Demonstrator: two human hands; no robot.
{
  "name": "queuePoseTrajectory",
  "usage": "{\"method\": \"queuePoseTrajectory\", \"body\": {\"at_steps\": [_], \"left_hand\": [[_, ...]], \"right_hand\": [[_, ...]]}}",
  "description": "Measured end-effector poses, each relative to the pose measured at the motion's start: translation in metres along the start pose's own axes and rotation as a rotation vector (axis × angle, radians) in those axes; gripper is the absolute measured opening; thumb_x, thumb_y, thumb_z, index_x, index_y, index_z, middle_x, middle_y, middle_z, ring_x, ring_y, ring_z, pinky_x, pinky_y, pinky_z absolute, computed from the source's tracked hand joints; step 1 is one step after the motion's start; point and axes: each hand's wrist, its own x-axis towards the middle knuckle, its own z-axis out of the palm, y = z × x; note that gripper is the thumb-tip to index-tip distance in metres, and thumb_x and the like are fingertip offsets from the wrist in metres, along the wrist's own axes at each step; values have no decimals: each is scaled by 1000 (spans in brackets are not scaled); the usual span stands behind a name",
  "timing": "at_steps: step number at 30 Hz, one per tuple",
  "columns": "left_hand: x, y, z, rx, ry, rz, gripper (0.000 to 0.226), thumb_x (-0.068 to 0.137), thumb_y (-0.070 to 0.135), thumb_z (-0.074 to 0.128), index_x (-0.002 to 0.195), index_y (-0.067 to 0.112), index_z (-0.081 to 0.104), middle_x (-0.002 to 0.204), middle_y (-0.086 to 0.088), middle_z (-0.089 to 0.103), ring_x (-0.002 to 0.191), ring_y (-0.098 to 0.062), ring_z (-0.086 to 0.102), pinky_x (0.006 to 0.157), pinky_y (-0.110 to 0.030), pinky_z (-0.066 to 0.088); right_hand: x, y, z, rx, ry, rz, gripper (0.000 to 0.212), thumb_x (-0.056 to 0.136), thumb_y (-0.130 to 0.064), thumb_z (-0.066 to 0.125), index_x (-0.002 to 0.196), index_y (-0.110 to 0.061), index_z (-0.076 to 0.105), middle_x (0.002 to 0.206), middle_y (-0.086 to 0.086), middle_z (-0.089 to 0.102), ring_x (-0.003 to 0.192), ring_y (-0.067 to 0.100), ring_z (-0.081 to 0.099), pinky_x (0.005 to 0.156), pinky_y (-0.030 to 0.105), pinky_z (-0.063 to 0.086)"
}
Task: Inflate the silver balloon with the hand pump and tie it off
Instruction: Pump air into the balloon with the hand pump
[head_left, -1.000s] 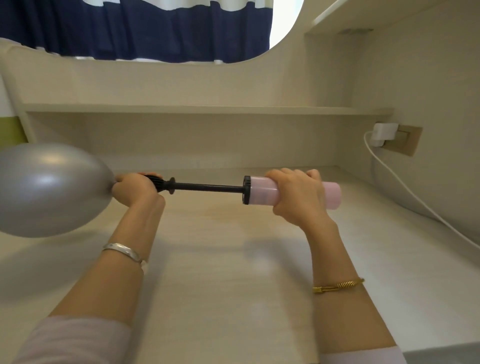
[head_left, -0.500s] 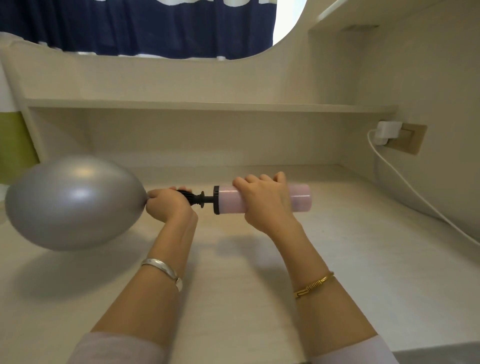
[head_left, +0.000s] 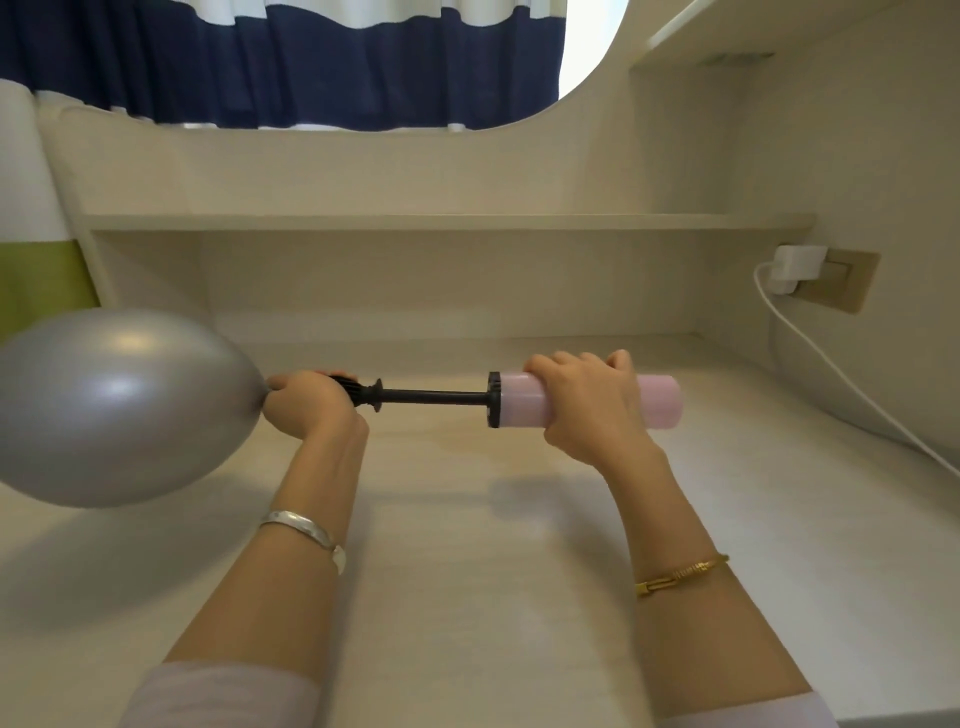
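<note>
- Fingers of the left hand (head_left: 306, 402) curl tight round the black nozzle end of the hand pump (head_left: 519, 399), pinching the neck of the silver balloon (head_left: 119, 408) against it; the nozzle tip itself is hidden inside the fist.
- Right hand (head_left: 587, 400) wraps over the pump's pink barrel (head_left: 660, 401) from above, fingers closed round it near the black collar, with the far end of the barrel sticking out past the hand to the right.
- Between the two hands the thin black rod (head_left: 434, 397) is drawn partly out and lies level, held in the air above the bench (head_left: 467, 597).
- Silver balloon swells out to the left of the left hand, well filled and egg-shaped, its narrow end touching the fist; its left side runs off the picture's edge and its shadow falls on the bench beneath.
- No brand, label or writing can be read on the pump or the balloon.
- Silver bangle (head_left: 304, 530) sits on the left wrist, and a gold bracelet (head_left: 680, 571) on the right forearm; pale sleeves show at the bottom edge.
- Beyond the hands a low shelf (head_left: 441, 222) runs along the back wall, with a navy and white curtain (head_left: 285, 62) above it.
- Right of the right hand, on the side wall, a white charger (head_left: 795, 267) is plugged into a socket, and its white cable (head_left: 852, 384) trails down towards the bench.
</note>
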Motion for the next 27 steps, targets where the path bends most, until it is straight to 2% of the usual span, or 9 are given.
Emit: {"method": "queuePoseTrajectory", "body": {"at_steps": [1,5,7,12,16,19,22,27], "left_hand": [[-7,-5,2,8,-7,9,43,101,22,23,61,12,33,43,0,48,34,-13,45,40,-23,43],[-31,-27,5,-5,-40,-22,42,100,20,23,61,11,35,54,-4,47,39,-17,46,42,-24,44],[-35,-33,4,-13,-54,-27,40,99,19,23,62,11,36,54,-5,46,37,-17,46,44,-25,45],[-18,-17,10,-51,-79,-72,41,100,22,24,63,10,34,42,-2,48,28,-13,45,41,-25,43],[11,2,7,-18,-59,-44,37,100,15,24,64,11,33,56,-6,47,39,-18,45,39,-24,44],[22,8,3,0,-46,-57,28,98,10,23,74,7,37,58,-5,47,37,-16,46,40,-24,45],[17,5,2,-31,-39,-102,23,99,15,22,87,3,38,62,-6,48,41,-18,47,41,-26,43],[-23,-11,8,-24,-80,-105,34,101,22,23,75,5,39,59,-6,48,41,-17,46,39,-24,43]], "right_hand": [[1,-6,1,1,3,-15,40,69,-8,60,103,-28,51,92,-4,59,79,21,49,72,33,19],[5,-30,6,-14,28,-77,40,69,-4,58,103,-23,50,91,-1,58,73,22,40,71,34,17],[4,-33,8,1,16,-94,41,69,-4,58,104,-23,50,92,0,59,74,24,44,71,34,18],[2,-8,-5,21,55,-48,42,69,-8,62,105,-28,55,96,-3,62,85,24,55,72,32,19],[-6,20,-17,13,60,30,44,65,-10,66,103,-31,57,91,-4,63,74,18,45,74,32,21],[-8,24,-22,-10,45,50,44,64,-9,65,102,-30,56,89,-4,61,73,18,41,74,33,21],[-6,16,-24,-59,36,38,39,67,-9,62,99,-28,53,89,-3,61,74,21,41,73,34,20],[1,-16,-22,-59,26,-27,37,69,-8,60,100,-26,52,97,-1,62,86,26,55,73,36,19]]}}
